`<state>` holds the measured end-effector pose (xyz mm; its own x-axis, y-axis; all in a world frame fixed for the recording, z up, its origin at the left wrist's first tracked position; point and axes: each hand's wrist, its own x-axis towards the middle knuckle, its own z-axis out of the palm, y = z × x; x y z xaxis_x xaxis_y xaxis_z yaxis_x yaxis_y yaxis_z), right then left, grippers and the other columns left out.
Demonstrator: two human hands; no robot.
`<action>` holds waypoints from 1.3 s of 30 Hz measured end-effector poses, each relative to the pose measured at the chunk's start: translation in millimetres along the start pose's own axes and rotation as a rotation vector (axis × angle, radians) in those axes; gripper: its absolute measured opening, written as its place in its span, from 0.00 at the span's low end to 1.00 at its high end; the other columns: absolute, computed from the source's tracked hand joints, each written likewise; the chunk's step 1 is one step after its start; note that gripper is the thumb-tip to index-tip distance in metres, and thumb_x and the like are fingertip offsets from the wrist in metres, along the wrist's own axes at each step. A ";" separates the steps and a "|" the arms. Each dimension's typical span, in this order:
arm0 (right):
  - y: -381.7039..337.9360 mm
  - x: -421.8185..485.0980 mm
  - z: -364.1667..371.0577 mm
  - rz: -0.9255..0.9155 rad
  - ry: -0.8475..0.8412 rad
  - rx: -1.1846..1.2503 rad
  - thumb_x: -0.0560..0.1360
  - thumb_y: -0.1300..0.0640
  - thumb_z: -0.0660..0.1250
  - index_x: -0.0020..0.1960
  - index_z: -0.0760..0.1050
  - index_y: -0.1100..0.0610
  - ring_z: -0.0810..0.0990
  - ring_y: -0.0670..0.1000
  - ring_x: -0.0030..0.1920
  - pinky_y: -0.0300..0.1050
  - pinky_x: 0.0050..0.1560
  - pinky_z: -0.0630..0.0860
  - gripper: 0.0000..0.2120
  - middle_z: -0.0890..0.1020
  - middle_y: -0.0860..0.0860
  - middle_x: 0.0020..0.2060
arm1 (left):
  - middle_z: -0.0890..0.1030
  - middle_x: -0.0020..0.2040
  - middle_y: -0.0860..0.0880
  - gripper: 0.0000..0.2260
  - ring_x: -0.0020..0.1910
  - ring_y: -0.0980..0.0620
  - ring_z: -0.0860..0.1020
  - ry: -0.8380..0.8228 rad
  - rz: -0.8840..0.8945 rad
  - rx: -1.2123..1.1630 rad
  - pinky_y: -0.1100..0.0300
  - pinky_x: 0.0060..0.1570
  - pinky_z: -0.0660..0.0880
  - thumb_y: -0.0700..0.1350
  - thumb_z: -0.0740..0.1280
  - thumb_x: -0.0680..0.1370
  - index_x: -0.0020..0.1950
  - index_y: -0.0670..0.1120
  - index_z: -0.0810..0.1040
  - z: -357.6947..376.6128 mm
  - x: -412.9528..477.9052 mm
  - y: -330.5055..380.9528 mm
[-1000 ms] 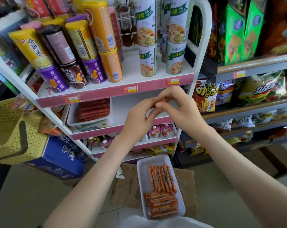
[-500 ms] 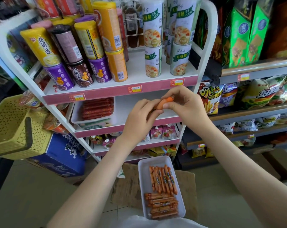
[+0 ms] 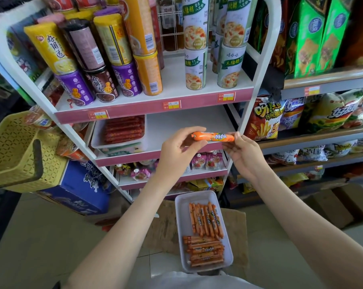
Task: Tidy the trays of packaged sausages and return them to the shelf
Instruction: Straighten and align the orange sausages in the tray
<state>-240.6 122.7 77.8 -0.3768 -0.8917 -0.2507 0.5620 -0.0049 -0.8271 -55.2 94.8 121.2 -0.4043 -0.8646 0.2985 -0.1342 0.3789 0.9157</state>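
You hold one orange sausage (image 3: 212,137) level before the middle shelf (image 3: 186,124), left hand (image 3: 176,149) and right hand (image 3: 245,155) each pinching an end, seemingly to straighten it for the rows in the white tray (image 3: 181,215) below your arms.

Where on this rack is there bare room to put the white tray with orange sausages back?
The second shelf is bare on its right part, between the tray of red sausages and the rack's right post. The top shelf is crowded with cans. In the white tray, only a strip left of the orange sausages is free.
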 end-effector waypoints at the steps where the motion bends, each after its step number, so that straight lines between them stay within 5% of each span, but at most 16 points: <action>1: 1.6 -1.1 0.3 0.011 0.006 -0.073 0.82 0.56 0.56 0.49 0.75 0.61 0.81 0.49 0.43 0.40 0.45 0.79 0.12 0.81 0.55 0.44 | 0.78 0.49 0.59 0.11 0.46 0.62 0.77 0.020 0.024 0.024 0.72 0.45 0.73 0.42 0.69 0.76 0.55 0.54 0.77 1.4 -0.1 -0.9; 4: 4.2 -9.3 2.8 -0.054 -0.036 -0.515 0.81 0.54 0.59 0.54 0.76 0.55 0.82 0.45 0.47 0.35 0.43 0.77 0.09 0.81 0.50 0.46 | 0.79 0.51 0.57 0.09 0.50 0.59 0.78 0.063 0.088 0.124 0.70 0.50 0.74 0.43 0.69 0.76 0.55 0.51 0.78 4.6 0.3 -7.3; 8: 6.4 -17.3 8.8 -0.296 -0.328 -0.971 0.75 0.60 0.68 0.59 0.74 0.48 0.76 0.39 0.52 0.30 0.52 0.72 0.14 0.78 0.42 0.51 | 0.80 0.51 0.55 0.09 0.51 0.57 0.78 0.041 0.026 0.154 0.68 0.50 0.76 0.44 0.69 0.76 0.56 0.47 0.79 11.9 -1.1 -21.9; 11: 21.6 -16.4 8.5 -0.351 -0.346 -1.105 0.74 0.63 0.69 0.57 0.76 0.53 0.77 0.46 0.49 0.37 0.53 0.73 0.13 0.79 0.47 0.47 | 0.82 0.48 0.52 0.09 0.47 0.57 0.79 0.005 -0.064 0.120 0.66 0.47 0.76 0.46 0.69 0.76 0.55 0.48 0.79 17.5 -0.9 -36.2; 16: 80.1 2.2 -37.3 -0.118 -0.236 -1.038 0.77 0.62 0.65 0.67 0.69 0.51 0.77 0.35 0.50 0.34 0.55 0.75 0.19 0.78 0.42 0.52 | 0.79 0.48 0.57 0.18 0.46 0.58 0.78 -0.149 -0.407 0.215 0.67 0.44 0.73 0.51 0.67 0.77 0.65 0.50 0.71 33.2 -6.2 -98.3; 19: 137.8 16.1 -85.3 0.044 -0.199 -1.089 0.79 0.62 0.60 0.75 0.56 0.45 0.75 0.46 0.58 0.43 0.54 0.74 0.28 0.70 0.45 0.65 | 0.80 0.50 0.50 0.17 0.44 0.50 0.79 -0.297 -0.584 0.549 0.57 0.40 0.75 0.49 0.63 0.80 0.67 0.47 0.69 43.8 -32.7 -176.4; 21: 182.2 19.1 -118.0 0.112 -0.226 -1.151 0.80 0.63 0.57 0.77 0.53 0.44 0.69 0.47 0.62 0.39 0.53 0.69 0.30 0.65 0.44 0.64 | 0.81 0.49 0.46 0.14 0.44 0.46 0.79 -0.412 -0.636 0.774 0.53 0.42 0.75 0.46 0.61 0.81 0.66 0.46 0.71 54.8 -63.6 -232.5; 24: 247.0 19.0 -157.8 0.185 -0.232 -1.244 0.80 0.65 0.56 0.74 0.63 0.52 0.70 0.52 0.64 0.33 0.55 0.64 0.24 0.66 0.50 0.65 | 0.81 0.48 0.46 0.10 0.44 0.46 0.79 -0.650 -0.623 0.957 0.53 0.48 0.73 0.41 0.60 0.79 0.59 0.47 0.75 75.1 -116.8 -302.8; 27: 303.6 25.8 -184.2 0.240 -0.281 -1.316 0.81 0.64 0.55 0.74 0.63 0.54 0.65 0.58 0.70 0.46 0.67 0.67 0.23 0.60 0.55 0.73 | 0.80 0.37 0.46 0.07 0.44 0.44 0.79 -0.803 -0.434 1.032 0.45 0.55 0.74 0.37 0.69 0.67 0.44 0.45 0.79 95.4 -159.4 -365.8; 29: 332.2 35.9 -196.2 0.250 -0.286 -1.345 0.81 0.64 0.54 0.76 0.58 0.52 0.57 0.58 0.75 0.54 0.70 0.65 0.25 0.52 0.51 0.77 | 0.81 0.41 0.43 0.11 0.51 0.42 0.78 -0.931 -0.341 1.103 0.46 0.59 0.74 0.37 0.71 0.65 0.46 0.41 0.79 107.8 -183.0 -403.7; 32: 367.8 56.6 -208.0 0.165 -0.313 -1.467 0.81 0.64 0.54 0.78 0.46 0.52 0.41 0.57 0.77 0.57 0.75 0.53 0.29 0.36 0.44 0.74 | 0.81 0.52 0.41 0.15 0.65 0.39 0.72 -0.943 -0.320 1.254 0.38 0.73 0.46 0.40 0.58 0.74 0.55 0.36 0.79 125.2 -194.2 -426.0; 35: 399.1 68.0 -215.4 0.242 -0.303 -1.671 0.82 0.58 0.52 0.77 0.35 0.50 0.31 0.54 0.75 0.53 0.74 0.39 0.33 0.28 0.48 0.74 | 0.72 0.66 0.42 0.18 0.75 0.41 0.55 -1.109 -0.323 1.388 0.42 0.61 0.22 0.42 0.52 0.80 0.68 0.38 0.68 143.3 -199.5 -431.2; 37: 416.9 66.2 -219.1 0.208 -0.281 -1.755 0.81 0.58 0.53 0.77 0.33 0.52 0.28 0.52 0.73 0.49 0.70 0.31 0.34 0.26 0.49 0.72 | 0.69 0.69 0.42 0.21 0.75 0.42 0.55 -1.130 -0.349 1.436 0.41 0.63 0.23 0.40 0.48 0.80 0.72 0.38 0.63 151.8 -206.0 -437.7; 39: 429.0 60.8 -222.6 0.127 -0.257 -1.822 0.81 0.55 0.54 0.77 0.33 0.54 0.29 0.51 0.73 0.49 0.72 0.29 0.35 0.27 0.48 0.71 | 0.78 0.58 0.43 0.20 0.65 0.44 0.71 -1.062 -0.381 1.455 0.40 0.73 0.41 0.38 0.50 0.75 0.63 0.40 0.74 156.3 -211.9 -441.5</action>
<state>-186.3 167.1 -404.3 -0.1949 -0.8870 -0.4185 -0.8880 0.3408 -0.3088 -51.6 162.3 -388.4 -0.4226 -0.6329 -0.6487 -0.6939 0.6864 -0.2177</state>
